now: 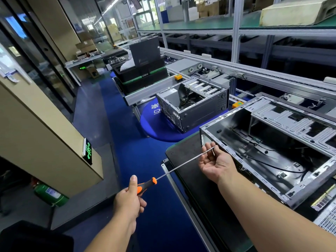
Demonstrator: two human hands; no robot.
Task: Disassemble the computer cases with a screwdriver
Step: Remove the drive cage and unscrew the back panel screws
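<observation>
At the near left corner of the bench [181, 160], over its dark mat, we hold a long screwdriver [174, 170]: our left hand [129, 199] grasps the black and orange handle with the thumb laid along it, and our right hand [214, 164], palm up, has its fingers loosely curled about the thin shaft near the tip. Whether those fingers truly pinch the shaft or only cradle it we cannot tell, and the tip itself is hidden among them. Just beside the right hand lies the open computer case [272, 142], its side panel off, black cables loose on its floor; its far end is cut off by the right edge of the view. A second open case [192, 104] stands farther back on a round blue stool [154, 124], well apart from the hands. Beyond it a stack of black trays [141, 75] sits on the conveyor frame. A green cylinder [49, 194] lies on the floor at left, partly hidden behind a beige cabinet [45, 133].
</observation>
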